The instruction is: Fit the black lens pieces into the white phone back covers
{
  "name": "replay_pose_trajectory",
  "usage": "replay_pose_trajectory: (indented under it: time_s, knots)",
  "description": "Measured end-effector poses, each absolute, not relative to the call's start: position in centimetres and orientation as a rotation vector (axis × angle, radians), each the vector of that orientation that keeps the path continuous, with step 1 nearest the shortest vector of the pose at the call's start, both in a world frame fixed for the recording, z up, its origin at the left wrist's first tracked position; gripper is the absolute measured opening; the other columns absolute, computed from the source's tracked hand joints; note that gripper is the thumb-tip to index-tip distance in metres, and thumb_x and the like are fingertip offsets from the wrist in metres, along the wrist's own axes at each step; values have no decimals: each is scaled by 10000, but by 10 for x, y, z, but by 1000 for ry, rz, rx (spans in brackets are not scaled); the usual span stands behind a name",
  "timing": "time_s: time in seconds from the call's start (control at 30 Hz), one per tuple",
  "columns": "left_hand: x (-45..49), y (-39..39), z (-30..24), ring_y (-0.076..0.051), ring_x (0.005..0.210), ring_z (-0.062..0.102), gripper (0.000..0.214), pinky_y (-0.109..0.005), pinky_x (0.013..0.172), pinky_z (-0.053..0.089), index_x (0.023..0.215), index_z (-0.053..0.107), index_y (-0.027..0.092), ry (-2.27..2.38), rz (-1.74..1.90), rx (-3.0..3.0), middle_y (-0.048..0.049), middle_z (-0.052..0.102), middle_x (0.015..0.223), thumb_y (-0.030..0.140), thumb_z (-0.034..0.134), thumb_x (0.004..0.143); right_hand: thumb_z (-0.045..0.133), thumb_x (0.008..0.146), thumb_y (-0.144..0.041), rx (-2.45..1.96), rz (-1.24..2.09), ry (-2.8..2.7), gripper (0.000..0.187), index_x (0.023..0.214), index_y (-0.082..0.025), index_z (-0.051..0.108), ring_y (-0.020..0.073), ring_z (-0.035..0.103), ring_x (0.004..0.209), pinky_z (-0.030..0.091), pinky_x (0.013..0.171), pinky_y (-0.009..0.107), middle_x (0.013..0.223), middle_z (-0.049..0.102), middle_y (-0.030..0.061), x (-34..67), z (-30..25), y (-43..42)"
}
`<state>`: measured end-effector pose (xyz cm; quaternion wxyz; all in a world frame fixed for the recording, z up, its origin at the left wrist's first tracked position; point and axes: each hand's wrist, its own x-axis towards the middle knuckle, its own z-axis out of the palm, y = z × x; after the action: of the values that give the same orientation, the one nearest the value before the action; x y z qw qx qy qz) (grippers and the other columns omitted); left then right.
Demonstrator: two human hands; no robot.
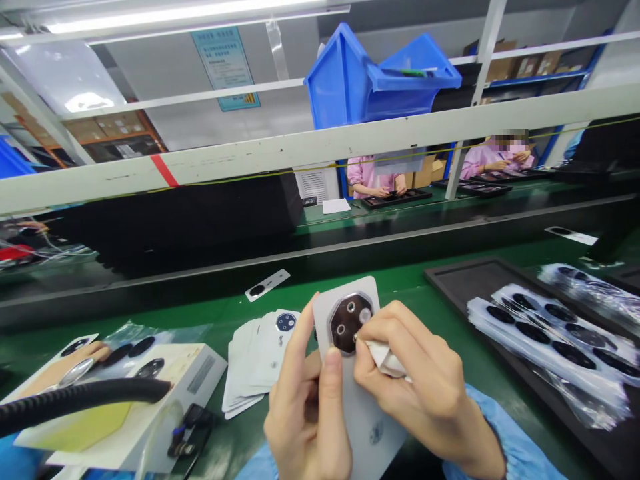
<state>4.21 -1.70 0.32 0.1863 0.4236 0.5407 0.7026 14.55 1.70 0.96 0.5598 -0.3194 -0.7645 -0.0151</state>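
A pale grey phone back cover [370, 400] with a dark round camera area [347, 323] stands tilted in front of me. My left hand [313, 407] grips it along its left edge, the thumb lying on its face below the camera area. In my right hand [420, 373] a crumpled white cloth [385, 359] is pinched, and those fingertips touch the lower right rim of the dark camera area. Left of my hands, a fanned stack of similar covers [255, 363] lies on the green table [395, 280].
A black tray [505, 373] at right holds plastic-wrapped strips with black discs [545, 333]. On the left are a white box [200, 373], a black flexible hose [90, 397] and a co-worker's hand [75, 367]. A small card [267, 285] lies behind the stack. A blue bin [370, 80] hangs above.
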Motion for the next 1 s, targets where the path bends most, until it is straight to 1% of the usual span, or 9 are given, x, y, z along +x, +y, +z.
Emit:
replay_pose_trajectory:
  time_s: [0.03, 0.1, 0.17, 0.23, 0.33, 0.43, 0.7, 0.83, 1.0]
  knots:
    - [41, -17, 4, -164, 627, 695, 439, -220, 627, 556, 1198, 684, 213, 1516, 1963, 1148, -33, 770, 827, 414, 677, 807, 549, 815, -2, -750, -12, -1778, 170, 872, -162, 538, 98, 526, 677, 426, 561, 225, 771, 534, 6, 147, 10, 17]
    - [39, -18, 6, -143, 532, 650, 494, -202, 502, 513, 1185, 689, 188, 1482, 1912, 1032, -50, 767, 858, 441, 716, 761, 582, 789, -9, -703, 95, -1741, 175, 864, -165, 556, 99, 532, 674, 430, 561, 226, 773, 545, 5, 151, 14, 16]
    - [36, -19, 10, -112, 448, 579, 548, -186, 411, 442, 1198, 677, 175, 1399, 1852, 916, -48, 756, 812, 444, 746, 726, 603, 764, -24, -628, 244, -1686, 166, 828, -173, 569, 97, 524, 639, 424, 541, 228, 741, 549, -4, 156, 19, 16]
    - [33, -20, 14, -96, 418, 531, 584, -173, 378, 388, 1223, 656, 170, 1297, 1790, 845, -38, 732, 727, 431, 761, 711, 600, 754, -44, -577, 373, -1612, 144, 778, -185, 576, 97, 511, 595, 409, 510, 234, 689, 543, -15, 160, 25, 16]
    - [32, -20, 20, -76, 402, 495, 608, -156, 382, 351, 1251, 628, 185, 1179, 1720, 790, -10, 678, 622, 401, 773, 702, 588, 768, -75, -552, 546, -1514, 128, 740, -199, 580, 112, 514, 565, 395, 467, 240, 648, 533, -13, 162, 28, 14]
    - [31, -20, 23, -69, 400, 498, 608, -149, 399, 336, 1272, 604, 201, 1094, 1692, 756, 9, 647, 577, 382, 766, 715, 600, 794, -110, -552, 719, -1474, 106, 744, -202, 587, 115, 523, 539, 371, 407, 226, 659, 538, -2, 162, 28, 12]
    - [30, -21, 25, -119, 422, 571, 659, -171, 387, 301, 1338, 534, 206, 1046, 1646, 766, -3, 677, 607, 380, 748, 739, 612, 811, -129, -541, 846, -1448, 90, 752, -196, 602, 56, 441, 410, 313, 303, 180, 670, 550, -9, 165, 27, 8]
    - [30, -21, 27, -130, 438, 585, 610, -179, 390, 314, 1303, 571, 186, 1065, 1625, 767, -28, 694, 643, 390, 736, 752, 618, 816, -116, -504, 936, -1425, 89, 773, -194, 609, 21, 387, 326, 237, 232, 153, 680, 540, -19, 164, 25, 8]
    - [28, -22, 26, -125, 430, 579, 584, -172, 389, 327, 1277, 603, 193, 1094, 1611, 786, -35, 695, 642, 402, 736, 749, 665, 810, -203, -551, 1154, -1234, 85, 742, -192, 615, 8, 361, 282, 173, 231, 148, 653, 517, -35, 160, 26, 2]
